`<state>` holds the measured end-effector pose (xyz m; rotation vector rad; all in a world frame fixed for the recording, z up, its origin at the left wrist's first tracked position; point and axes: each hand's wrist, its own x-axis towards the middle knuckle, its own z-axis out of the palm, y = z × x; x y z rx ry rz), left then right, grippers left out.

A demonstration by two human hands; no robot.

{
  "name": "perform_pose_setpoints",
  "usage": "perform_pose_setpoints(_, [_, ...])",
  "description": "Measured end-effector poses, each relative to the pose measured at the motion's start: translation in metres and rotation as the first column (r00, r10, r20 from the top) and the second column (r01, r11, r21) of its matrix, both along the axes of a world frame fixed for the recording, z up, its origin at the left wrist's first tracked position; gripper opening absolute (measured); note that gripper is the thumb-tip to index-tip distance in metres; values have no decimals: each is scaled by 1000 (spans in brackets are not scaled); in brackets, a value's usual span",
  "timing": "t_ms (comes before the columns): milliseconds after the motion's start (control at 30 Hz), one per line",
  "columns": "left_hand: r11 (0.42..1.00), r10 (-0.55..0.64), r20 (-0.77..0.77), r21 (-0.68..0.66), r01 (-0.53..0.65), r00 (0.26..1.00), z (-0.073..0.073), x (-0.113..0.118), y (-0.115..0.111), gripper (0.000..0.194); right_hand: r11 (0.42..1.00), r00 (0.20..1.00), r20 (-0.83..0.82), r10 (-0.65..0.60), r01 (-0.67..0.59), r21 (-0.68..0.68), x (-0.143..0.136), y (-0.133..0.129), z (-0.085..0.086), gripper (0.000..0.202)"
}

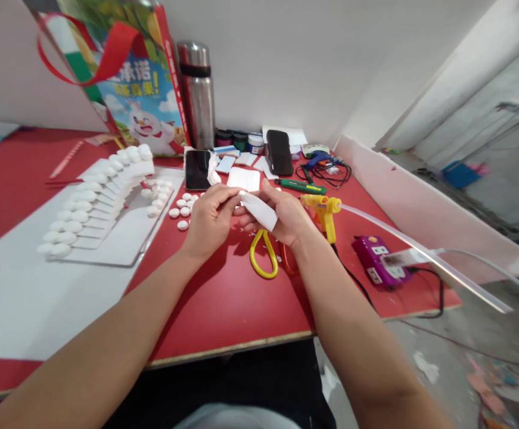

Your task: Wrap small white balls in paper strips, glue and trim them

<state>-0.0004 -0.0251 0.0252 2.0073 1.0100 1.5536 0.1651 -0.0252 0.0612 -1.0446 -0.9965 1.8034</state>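
A small white sheet [261,213], like paper or cloth, is between my two hands above the red table. My left hand [212,217] pinches its narrow left end, fingers pressed together. My right hand [286,211] lies under and beside the sheet, with the thumb on its upper side. Below my hands are yellow-handled scissors [264,255], their blades hidden. Round white pieces [183,211] lie left of my left hand. Right of my right hand sits a yellow glue gun [324,208] with a clear glue stick.
A curved white model [102,205] with rows of white pieces stands on a board at left. Behind are a steel flask [198,95], a printed bag [138,89] and phones. A purple power block [381,262] with cables is at right.
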Motion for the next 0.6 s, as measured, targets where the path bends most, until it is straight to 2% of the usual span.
perform_pose_setpoints(100, [1000,-5,0,-11,5,1000,0,0,1,18,996,996,-52,76,-78,-38,3,2,-2,50])
perform_pose_setpoints(267, [997,-21,11,-74,22,1000,-1,-1,3,19,996,992,-87,87,-85,33,2,1,-10,33])
perform_pose_setpoints(600, [993,-12,47,-120,17,999,-1,-1,4,18,985,999,36,38,-44,166,-1,-6,-9,38])
